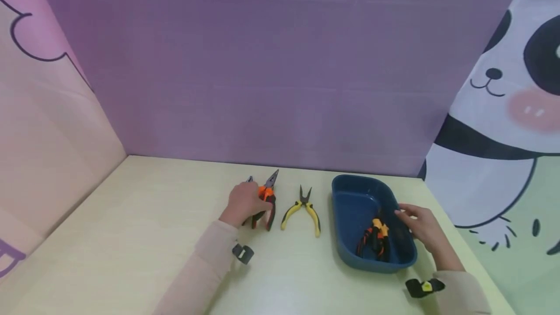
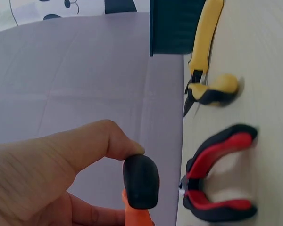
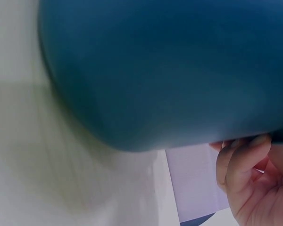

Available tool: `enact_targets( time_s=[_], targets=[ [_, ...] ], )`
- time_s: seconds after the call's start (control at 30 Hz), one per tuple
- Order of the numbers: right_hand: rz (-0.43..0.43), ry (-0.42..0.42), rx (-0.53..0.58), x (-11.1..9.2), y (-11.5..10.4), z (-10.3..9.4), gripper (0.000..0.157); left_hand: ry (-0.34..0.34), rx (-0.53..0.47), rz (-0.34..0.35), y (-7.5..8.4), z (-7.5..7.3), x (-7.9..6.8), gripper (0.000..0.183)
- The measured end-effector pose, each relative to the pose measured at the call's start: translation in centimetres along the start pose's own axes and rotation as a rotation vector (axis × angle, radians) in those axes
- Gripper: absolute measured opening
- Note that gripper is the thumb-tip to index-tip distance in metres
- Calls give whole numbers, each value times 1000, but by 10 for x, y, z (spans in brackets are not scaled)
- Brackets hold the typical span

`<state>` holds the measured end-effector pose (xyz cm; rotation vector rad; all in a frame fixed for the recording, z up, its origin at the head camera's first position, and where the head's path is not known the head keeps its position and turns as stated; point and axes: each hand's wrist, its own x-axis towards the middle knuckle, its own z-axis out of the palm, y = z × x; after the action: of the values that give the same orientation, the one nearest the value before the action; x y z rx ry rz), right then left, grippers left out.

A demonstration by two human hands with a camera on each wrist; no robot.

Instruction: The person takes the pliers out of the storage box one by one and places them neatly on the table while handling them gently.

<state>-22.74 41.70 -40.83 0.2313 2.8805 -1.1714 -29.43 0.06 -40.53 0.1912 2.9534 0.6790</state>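
My left hand [image 1: 247, 203] pinches long-nose pliers [image 1: 270, 193] with orange and black handles; in the left wrist view thumb and fingers are at a black-tipped handle [image 2: 141, 181]. Red-and-black-handled pliers [image 2: 219, 148] lie on the table just beyond, partly hidden by that hand in the head view. Right of them, yellow-handled long-nose pliers [image 1: 314, 215] lie spread apart, jaws pointing away. My right hand [image 1: 420, 225] grips the right rim of a blue bin [image 1: 350, 208], its fingers [image 3: 245, 162] curled at the edge. Inside the bin are orange-and-black-handled pliers [image 1: 378, 237], overlapping; their number is unclear.
The pale table [image 1: 144, 227] meets a purple backdrop [image 1: 271, 86] along its far edge. A panda-printed panel [image 1: 490, 179] stands at the right, and a pink and cream panel [image 1: 48, 125] at the left.
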Motion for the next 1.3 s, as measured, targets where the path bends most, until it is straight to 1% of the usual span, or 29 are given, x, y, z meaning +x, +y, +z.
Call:
enact_targets(
  time_s=[0.1,0.27,0.43,0.53,0.63,0.8,1.0,1.2,1.3],
  targets=[
    [11,-10,9,1,1,1,52,-10,-6,-24,-6,0,4,38],
    [-1,-12,-4,2,4,1,51,-6,2,-32,-17,-2,7,36],
    [-10,-11,7,1,5,2,52,5,-46,-37,-27,-4,5,35],
    [-7,-16,17,1,5,2,53,0,-63,-59,-32,-7,4,36],
    [-3,-19,17,1,5,2,53,-2,-57,-78,-37,-9,4,38],
    [-6,-15,6,2,6,2,52,6,-30,-76,-47,-11,8,39],
    [-9,-16,6,2,4,1,53,4,11,-93,-53,-15,11,40],
    [-7,-12,3,2,3,0,54,15,19,-102,-62,-18,13,40],
    [-8,-11,-1,1,3,-1,55,9,25,-111,-66,-19,14,40]
  ],
)
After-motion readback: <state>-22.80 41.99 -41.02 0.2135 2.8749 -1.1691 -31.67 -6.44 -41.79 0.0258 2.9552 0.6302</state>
